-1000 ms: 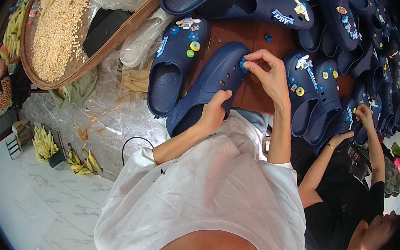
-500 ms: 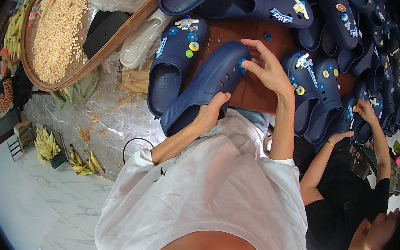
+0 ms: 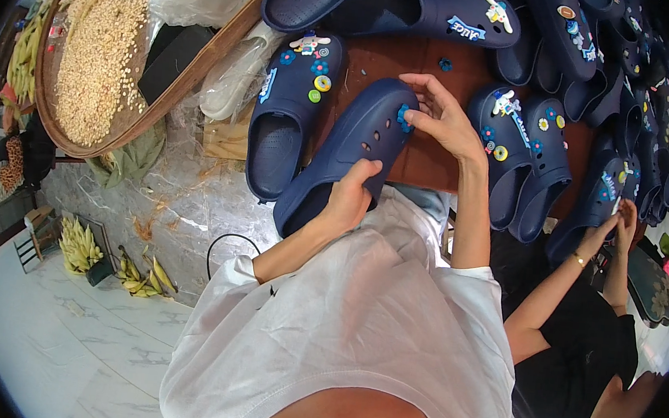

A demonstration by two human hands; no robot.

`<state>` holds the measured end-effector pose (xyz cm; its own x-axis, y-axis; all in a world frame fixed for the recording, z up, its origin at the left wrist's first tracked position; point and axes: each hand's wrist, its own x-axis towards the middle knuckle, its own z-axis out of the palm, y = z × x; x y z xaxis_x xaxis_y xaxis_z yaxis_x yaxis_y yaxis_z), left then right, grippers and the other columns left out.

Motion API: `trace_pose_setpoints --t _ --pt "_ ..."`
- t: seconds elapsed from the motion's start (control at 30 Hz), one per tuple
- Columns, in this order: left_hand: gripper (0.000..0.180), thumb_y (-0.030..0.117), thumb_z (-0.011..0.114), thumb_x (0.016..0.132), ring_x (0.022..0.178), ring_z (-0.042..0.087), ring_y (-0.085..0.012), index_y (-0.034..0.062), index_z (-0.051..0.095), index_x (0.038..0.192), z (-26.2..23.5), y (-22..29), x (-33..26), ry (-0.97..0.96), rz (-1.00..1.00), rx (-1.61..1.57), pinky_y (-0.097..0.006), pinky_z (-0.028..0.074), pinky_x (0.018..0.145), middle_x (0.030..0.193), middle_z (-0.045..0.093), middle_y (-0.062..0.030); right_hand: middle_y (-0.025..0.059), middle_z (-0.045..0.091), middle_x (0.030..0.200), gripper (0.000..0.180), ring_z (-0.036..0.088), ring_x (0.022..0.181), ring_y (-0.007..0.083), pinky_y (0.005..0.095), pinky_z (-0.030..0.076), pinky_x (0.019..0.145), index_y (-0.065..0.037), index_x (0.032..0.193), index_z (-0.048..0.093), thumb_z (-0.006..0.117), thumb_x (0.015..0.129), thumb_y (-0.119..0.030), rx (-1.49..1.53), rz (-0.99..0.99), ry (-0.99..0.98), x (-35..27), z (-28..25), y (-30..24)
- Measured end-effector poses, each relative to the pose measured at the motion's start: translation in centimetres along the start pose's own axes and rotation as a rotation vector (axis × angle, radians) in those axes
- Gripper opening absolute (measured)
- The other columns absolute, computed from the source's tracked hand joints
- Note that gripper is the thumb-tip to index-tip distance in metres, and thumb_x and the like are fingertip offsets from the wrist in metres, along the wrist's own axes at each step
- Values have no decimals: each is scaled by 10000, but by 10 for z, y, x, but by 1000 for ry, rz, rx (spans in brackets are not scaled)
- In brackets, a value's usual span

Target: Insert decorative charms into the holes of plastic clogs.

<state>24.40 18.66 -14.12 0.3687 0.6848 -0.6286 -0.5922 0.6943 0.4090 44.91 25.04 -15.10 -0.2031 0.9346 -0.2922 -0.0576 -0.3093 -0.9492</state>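
Observation:
A navy clog [image 3: 355, 141] with a row of holes lies tilted in front of me. My left hand [image 3: 349, 200] grips it by the opening, thumb on the upper. At its toe, my right hand [image 3: 442, 123] has its thumb on a blue flower charm [image 3: 403, 119], and its fingers curl over the toe's far side. Just left of it is a second navy clog [image 3: 289, 129], decorated with a white figure, flowers and round charms. One loose blue flower charm [image 3: 445, 64] rests on the brown tabletop [image 3: 426, 168].
A decorated pair of clogs [image 3: 537, 151] stands to the right, with many more piled beyond. At right, a co-worker's hands [image 3: 618, 222] hold something small and white by another clog. A wooden tray of pale kernels [image 3: 100, 69] and a plastic-wrapped clear shoe [image 3: 238, 77] sit left.
The clog in my hands has shifted slightly toward me, the right thumb still on the flower charm. The co-worker's hands have come together, lower than before.

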Motion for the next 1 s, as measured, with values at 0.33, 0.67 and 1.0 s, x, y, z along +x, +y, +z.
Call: trace_pose_setpoints --t 0.33,0.67,1.0 --pt "352 125 593 869 1066 530 -175 38 574 1210 -10 -6 0 -18 160 823 -326 397 965 1160 569 -39 82 555 1240 543 540 1148 184 336 408 1048 -43 1326 504 691 817 -65 -69 -141 41 -1 5 -2" --pt "531 164 493 861 1189 578 -335 -39 444 1349 7 14 17 -41 -125 -242 -458 478 1021 1323 550 -209 133 623 1219 504 598 1125 196 330 488 956 -28 1347 541 716 903 -191 -164 15 134 0 -6 23" --pt "482 200 517 899 1206 573 -351 -48 485 1311 14 25 24 30 -145 -309 -500 447 1060 1334 558 -230 217 617 1097 344 637 990 367 435 509 880 -19 1139 641 742 825 -116 -1033 -145 666 44 -46 29"
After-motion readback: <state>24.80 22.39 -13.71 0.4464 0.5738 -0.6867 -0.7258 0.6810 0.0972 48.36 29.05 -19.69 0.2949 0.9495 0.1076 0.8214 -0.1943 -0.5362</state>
